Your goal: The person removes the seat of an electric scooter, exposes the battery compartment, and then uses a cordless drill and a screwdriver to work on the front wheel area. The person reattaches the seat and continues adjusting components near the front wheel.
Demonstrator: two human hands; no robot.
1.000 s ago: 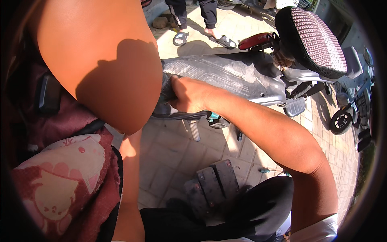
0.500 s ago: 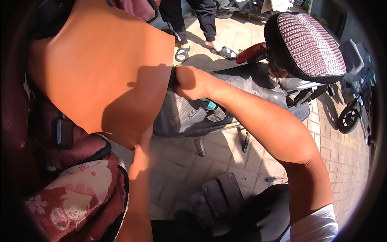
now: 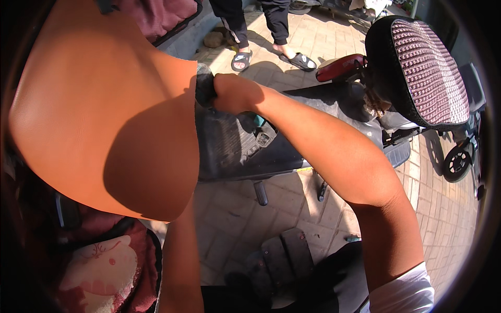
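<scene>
Right hand: the hand (image 3: pixel 235 94) is curled into a fist, its thumb side toward a dark piece (image 3: pixel 204 86) that it appears to grip; the fingertips are hidden.
Left hand: out of sight behind the orange-brown sheet; its forearm (image 3: pixel 180 261) rises from the lower edge, below and left of the right hand. Grip cannot be told.
Dark piece: just left of the right hand and touching it; dull, dusty-looking, rounded at the top. Its left side runs behind the sheet, so its full shape cannot be judged.
Orange-brown sheet (image 3: pixel 151 94): left of the right hand; broad, smooth, leather-like, with a straight, slightly rough right edge. A large rounded shadow lies across its lower right.
Scooter deck (image 3: pixel 222 138): directly below the right hand; dark, scuffed, ribbed in part.
Fittings on the deck: a grey block-shaped fitting (image 3: pixel 265 138) and a small teal part (image 3: pixel 259 121), both below and right of the hand, close under the forearm.
Dark cases (image 3: pixel 295 250): on the paving, well below the hand; block-shaped, dusty, side by side. Contents cannot be seen.
Saddle (image 3: pixel 433 73): well right of the hand; black sides, checked top.
</scene>
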